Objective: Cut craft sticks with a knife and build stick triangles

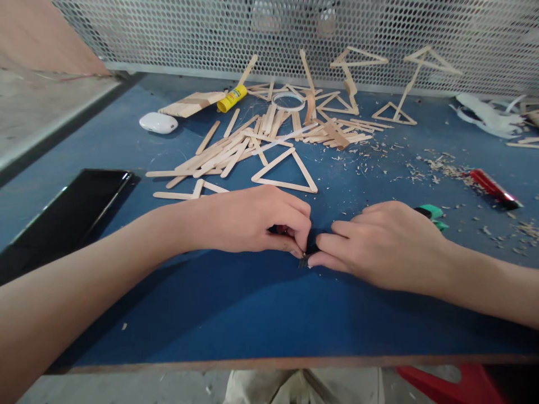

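My left hand [278, 221] is closed in a pinch near the middle of the table's front part. What its fingertips grip is too small and hidden to name. Just right of it, my right hand [379, 247] wraps round a utility knife [430, 211], whose black and teal handle end shows behind the knuckles. A short dark blade [304, 261] pokes out between the fingertips of both hands, close to the blue tabletop. Beyond the left hand lies a triangle of craft sticks [286, 184], and partly behind its wrist are more joined sticks [174, 195].
Loose craft sticks [227, 154] are heaped farther back, with a tape ring [288, 101] and a yellow glue stick [232, 99]. A phone [71, 216] and white earbud case [158, 123] lie left. Wood shavings [442, 166] and a red object [494, 188] lie right, before a perforated metal panel [189, 39].
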Available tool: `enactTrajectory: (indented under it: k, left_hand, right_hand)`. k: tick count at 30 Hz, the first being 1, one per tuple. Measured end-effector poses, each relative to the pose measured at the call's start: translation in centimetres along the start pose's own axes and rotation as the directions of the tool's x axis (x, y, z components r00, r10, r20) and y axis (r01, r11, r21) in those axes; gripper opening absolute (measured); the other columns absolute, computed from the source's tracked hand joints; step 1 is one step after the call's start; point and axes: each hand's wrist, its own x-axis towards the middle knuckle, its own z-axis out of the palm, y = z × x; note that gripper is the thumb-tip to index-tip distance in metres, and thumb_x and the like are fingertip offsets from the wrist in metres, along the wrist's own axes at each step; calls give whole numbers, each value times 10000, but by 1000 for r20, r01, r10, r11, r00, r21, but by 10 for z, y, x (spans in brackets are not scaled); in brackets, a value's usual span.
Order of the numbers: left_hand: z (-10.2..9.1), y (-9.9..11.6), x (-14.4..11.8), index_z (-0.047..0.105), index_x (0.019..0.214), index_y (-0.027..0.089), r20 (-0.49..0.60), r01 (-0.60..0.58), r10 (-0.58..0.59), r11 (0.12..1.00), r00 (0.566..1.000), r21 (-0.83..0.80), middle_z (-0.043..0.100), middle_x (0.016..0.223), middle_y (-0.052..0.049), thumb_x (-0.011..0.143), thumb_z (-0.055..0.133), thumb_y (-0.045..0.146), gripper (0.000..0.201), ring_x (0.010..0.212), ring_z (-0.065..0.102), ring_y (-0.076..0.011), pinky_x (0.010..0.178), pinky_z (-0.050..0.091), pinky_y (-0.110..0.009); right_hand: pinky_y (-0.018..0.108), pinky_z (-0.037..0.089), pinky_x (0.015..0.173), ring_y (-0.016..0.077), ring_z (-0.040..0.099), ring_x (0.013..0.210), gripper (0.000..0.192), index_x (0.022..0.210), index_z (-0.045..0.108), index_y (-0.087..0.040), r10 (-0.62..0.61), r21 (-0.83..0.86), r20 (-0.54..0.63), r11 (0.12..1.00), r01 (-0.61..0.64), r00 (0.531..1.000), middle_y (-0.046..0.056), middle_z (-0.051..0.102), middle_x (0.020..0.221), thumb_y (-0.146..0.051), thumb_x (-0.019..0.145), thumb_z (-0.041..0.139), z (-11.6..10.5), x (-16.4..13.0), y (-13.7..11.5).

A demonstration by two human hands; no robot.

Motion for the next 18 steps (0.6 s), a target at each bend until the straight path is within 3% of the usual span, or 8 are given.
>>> enactTrajectory:
  k: [9, 18]
  left_hand:
    - [0, 1, 0, 750, 882, 225, -1, 13, -13, 1000, 1000, -1, 713, 923, -7, 935, 648, 136, 145, 829, 658, -115, 751, 488, -201]
    - [2, -1, -1, 755, 907, 222, 2, 5, -5, 1000, 1000, 18, 714, 941, -5, 937, 664, 158, 115, 853, 663, -115, 776, 481, -201]
  right_hand:
    - [323, 129, 550, 119, 425, 447, 467, 775, 597, -201, -60, 16, 24, 998, 59, 998, -26, 606, 580, -462, 1082, 359, -1, 0, 9]
    - [333, 102, 556, 111, 448, 447, 456, 806, 619, -193, -97, 40, 152, 995, 92, 984, -25, 604, 566, -446, 1086, 364, -7, -2, 24]
